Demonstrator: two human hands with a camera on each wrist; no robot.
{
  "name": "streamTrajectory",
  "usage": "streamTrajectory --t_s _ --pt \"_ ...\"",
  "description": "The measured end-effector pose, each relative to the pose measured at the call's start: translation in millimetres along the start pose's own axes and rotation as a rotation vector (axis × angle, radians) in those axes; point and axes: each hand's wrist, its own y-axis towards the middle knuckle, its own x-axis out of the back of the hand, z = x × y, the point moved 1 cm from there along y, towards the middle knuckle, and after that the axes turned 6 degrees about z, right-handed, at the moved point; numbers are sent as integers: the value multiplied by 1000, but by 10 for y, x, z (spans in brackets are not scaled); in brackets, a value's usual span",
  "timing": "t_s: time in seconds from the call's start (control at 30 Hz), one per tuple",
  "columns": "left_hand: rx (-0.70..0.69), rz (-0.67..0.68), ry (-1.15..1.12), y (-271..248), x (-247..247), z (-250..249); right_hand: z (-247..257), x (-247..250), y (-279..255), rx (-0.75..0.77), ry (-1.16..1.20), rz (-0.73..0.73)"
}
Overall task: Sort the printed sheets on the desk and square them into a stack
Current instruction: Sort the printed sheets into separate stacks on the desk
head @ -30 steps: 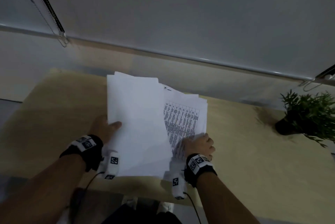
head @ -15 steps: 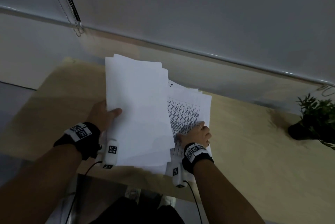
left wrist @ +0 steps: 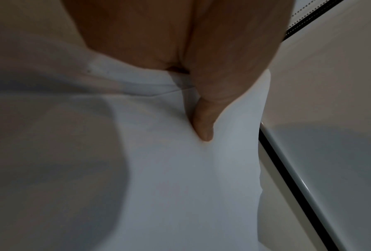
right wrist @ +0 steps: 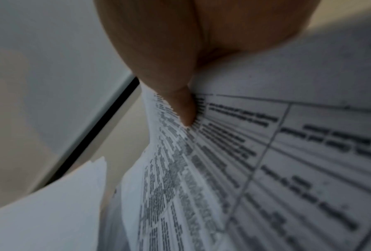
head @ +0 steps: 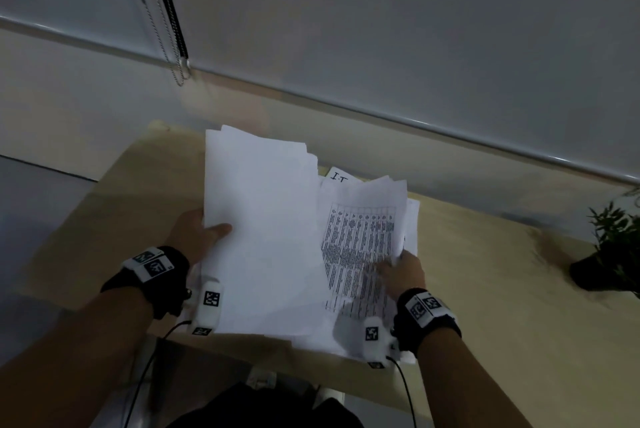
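My left hand (head: 199,233) grips a bundle of white sheets (head: 263,230) by its left edge, blank side up, raised above the desk (head: 485,306); the thumb (left wrist: 204,125) presses on top of the paper (left wrist: 180,186). My right hand (head: 403,271) pinches the right edge of a printed table sheet (head: 360,247) and lifts it off the pile (head: 412,219) lying on the desk. In the right wrist view the thumb (right wrist: 184,110) lies on the printed sheet (right wrist: 266,169), which curls upward. A sheet with handwritten letters (head: 338,177) peeks out behind.
A potted plant (head: 613,254) stands on the desk at the far right. A wall and a lowered blind (head: 381,29) with its bead chain (head: 173,57) rise just behind the desk. The desk's near edge (head: 277,355) lies close to my body.
My right hand has gone from pressing flat on the pile to pinching and lifting the printed sheet's right edge. The left hand still holds its bundle in the same place.
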Motion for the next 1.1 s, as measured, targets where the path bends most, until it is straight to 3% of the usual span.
streamTrajectory --t_s 0.23,0.47,0.7,0.87,1.0,1.1 --pt "66 81 40 114 -39 31 111 785 -310 226 -41 -257" --pt "-4 99 144 192 -113 -178 335 1585 -525 274 86 -429" --pt "-137 223 356 21 -757 -158 415 1073 -326 228 182 -173" --pt "-186 285 517 79 -853 64 250 794 -33 125 152 -55" --pt "-83 265 340 -81 -918 -131 157 405 40 43 65 78" --pt "12 317 382 -128 -1065 -161 126 -5 36 -19 16 114"
